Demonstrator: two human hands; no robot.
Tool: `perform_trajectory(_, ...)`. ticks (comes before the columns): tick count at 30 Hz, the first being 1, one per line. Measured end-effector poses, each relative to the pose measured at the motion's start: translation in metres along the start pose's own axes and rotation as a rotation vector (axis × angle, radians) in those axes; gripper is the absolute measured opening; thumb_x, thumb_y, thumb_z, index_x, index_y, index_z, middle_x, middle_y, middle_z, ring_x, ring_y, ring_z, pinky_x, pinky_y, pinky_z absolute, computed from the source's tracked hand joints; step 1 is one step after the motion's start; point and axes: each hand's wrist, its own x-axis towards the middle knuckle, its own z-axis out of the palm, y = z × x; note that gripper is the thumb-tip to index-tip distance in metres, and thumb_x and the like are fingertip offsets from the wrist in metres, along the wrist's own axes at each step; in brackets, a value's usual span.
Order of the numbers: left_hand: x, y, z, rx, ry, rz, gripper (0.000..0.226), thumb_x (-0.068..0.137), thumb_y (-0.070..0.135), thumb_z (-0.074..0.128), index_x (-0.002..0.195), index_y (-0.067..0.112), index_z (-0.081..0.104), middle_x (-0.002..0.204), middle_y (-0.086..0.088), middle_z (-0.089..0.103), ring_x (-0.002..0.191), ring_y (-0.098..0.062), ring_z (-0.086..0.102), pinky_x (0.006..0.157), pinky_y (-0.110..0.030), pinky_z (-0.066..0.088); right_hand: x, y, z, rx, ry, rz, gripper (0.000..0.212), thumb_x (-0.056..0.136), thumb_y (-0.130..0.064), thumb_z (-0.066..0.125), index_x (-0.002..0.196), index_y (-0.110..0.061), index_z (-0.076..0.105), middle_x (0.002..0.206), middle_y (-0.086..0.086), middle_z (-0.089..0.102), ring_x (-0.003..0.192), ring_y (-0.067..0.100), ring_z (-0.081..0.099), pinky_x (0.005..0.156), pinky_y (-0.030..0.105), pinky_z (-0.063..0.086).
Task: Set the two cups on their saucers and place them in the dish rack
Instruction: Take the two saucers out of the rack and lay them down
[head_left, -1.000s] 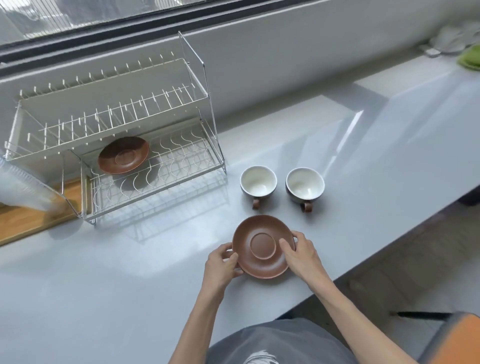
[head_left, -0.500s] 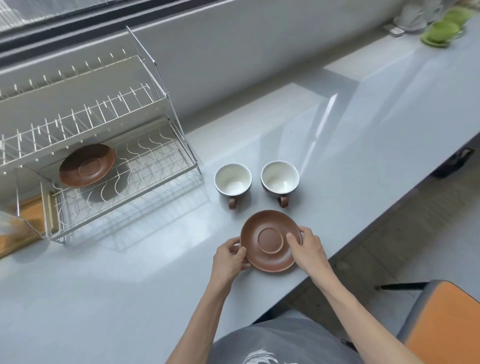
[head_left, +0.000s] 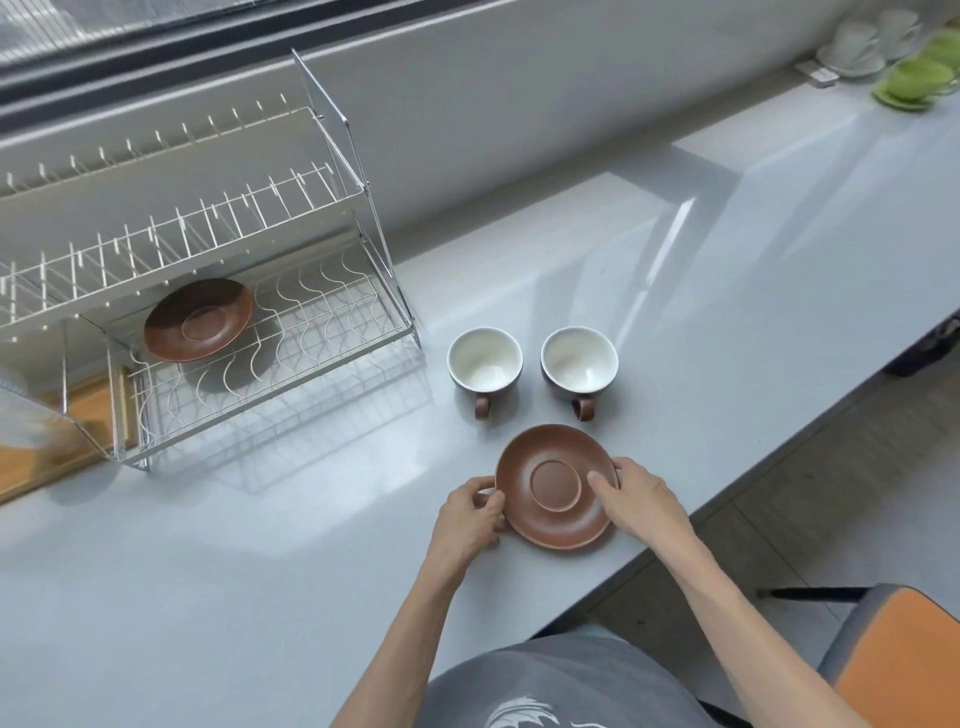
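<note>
I see both hands on the near saucer (head_left: 556, 486), which lies flat on the counter (head_left: 727, 291) close to its front edge. Left hand (head_left: 470, 519) fingers clamped on the rim at 9 o'clock; right hand (head_left: 641, 499) fingers clamped on the rim at 3 o'clock, thumb lying on the saucer face. Two cups sit upright at 12 o'clock from that saucer, just beside each other, not touching: left cup (head_left: 484, 359), right cup (head_left: 579, 357), handles pointing toward me. Both empty, white inside. Second saucer (head_left: 199, 319) is in the lower tier of the dish rack (head_left: 322, 306), at 10 o'clock, well apart from the cups, tilted slightly. Rack's upper tier holds nothing.
</note>
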Motion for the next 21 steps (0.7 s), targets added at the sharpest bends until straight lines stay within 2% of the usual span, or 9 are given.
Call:
perform_trajectory(4, -0.001, 0.002, -0.006, 0.063, -0.018, 0.016, 0.026, 0.097, 0.026, 0.053, 0.121, 0.021, 0.062, 0.096, -0.001, 0.074, 0.087, -0.024, 0.075, 0.073, -0.036, 0.059, -0.005, -0.013, -0.001, -0.281, 0.125, -0.063, 0.049, 0.097, -0.049, 0.039, 0.129, -0.015, 0.055, 0.123, 0.010, 0.063, 0.110, 0.035, 0.060, 0.087, 0.040, 0.047)
perform_trajectory(8, -0.003, 0.005, -0.017, 0.141, -0.022, 0.036, 0.036, 0.095, 0.039, 0.055, 0.127, 0.023, 0.061, 0.094, 0.006, 0.072, 0.079, -0.016, 0.073, 0.073, -0.033, 0.058, -0.015, -0.036, 0.003, -0.353, 0.235, -0.150, 0.049, 0.098, -0.045, 0.042, 0.137, -0.017, 0.050, 0.128, 0.011, 0.057, 0.118, 0.032, 0.055, 0.089, 0.040, 0.045)
perform_trajectory(10, -0.005, 0.006, -0.027, 0.202, -0.019, 0.046, 0.038, 0.095, 0.041, 0.053, 0.129, 0.025, 0.059, 0.094, 0.007, 0.070, 0.084, -0.019, 0.073, 0.082, -0.037, 0.058, -0.017, -0.050, 0.007, -0.377, 0.246, -0.211, 0.048, 0.098, -0.043, 0.042, 0.139, -0.018, 0.048, 0.131, 0.010, 0.056, 0.120, 0.031, 0.053, 0.090, 0.040, 0.045)
perform_trajectory(13, -0.007, 0.012, -0.048, 0.351, 0.010, 0.074, 0.042, 0.095, 0.044, 0.050, 0.134, 0.030, 0.056, 0.112, 0.005, 0.070, 0.094, -0.020, 0.072, 0.091, -0.037, 0.055, -0.017, -0.074, 0.014, -0.419, 0.229, -0.328, 0.043, 0.097, -0.043, 0.043, 0.132, -0.018, 0.053, 0.126, 0.008, 0.060, 0.116, 0.030, 0.056, 0.086, 0.039, 0.047)
perform_trajectory(16, -0.011, 0.019, -0.074, 0.565, 0.051, 0.123, 0.045, 0.097, 0.046, 0.047, 0.139, 0.033, 0.050, 0.129, 0.006, 0.064, 0.111, -0.018, 0.064, 0.095, -0.032, 0.049, -0.015, -0.098, 0.022, -0.454, 0.203, -0.441, 0.044, 0.097, -0.042, 0.042, 0.131, -0.018, 0.053, 0.123, 0.008, 0.062, 0.115, 0.031, 0.057, 0.086, 0.040, 0.047)
perform_trajectory(19, -0.013, 0.024, -0.101, 0.813, 0.142, 0.185, 0.047, 0.099, 0.045, 0.042, 0.145, 0.032, 0.043, 0.136, 0.003, 0.058, 0.120, -0.021, 0.058, 0.097, -0.035, 0.047, -0.015, -0.123, 0.030, -0.464, 0.183, -0.556, 0.049, 0.097, -0.043, 0.043, 0.140, -0.019, 0.047, 0.127, 0.007, 0.059, 0.116, 0.030, 0.056, 0.086, 0.040, 0.047)
perform_trajectory(21, -0.015, 0.024, -0.116, 0.946, 0.237, 0.227, 0.047, 0.102, 0.042, 0.039, 0.147, 0.029, 0.040, 0.138, -0.001, 0.056, 0.121, -0.024, 0.057, 0.094, -0.035, 0.045, -0.015, -0.139, 0.037, -0.491, 0.163, -0.623, 0.050, 0.098, -0.043, 0.043, 0.142, -0.019, 0.045, 0.136, 0.006, 0.052, 0.122, 0.029, 0.052, 0.090, 0.039, 0.046)
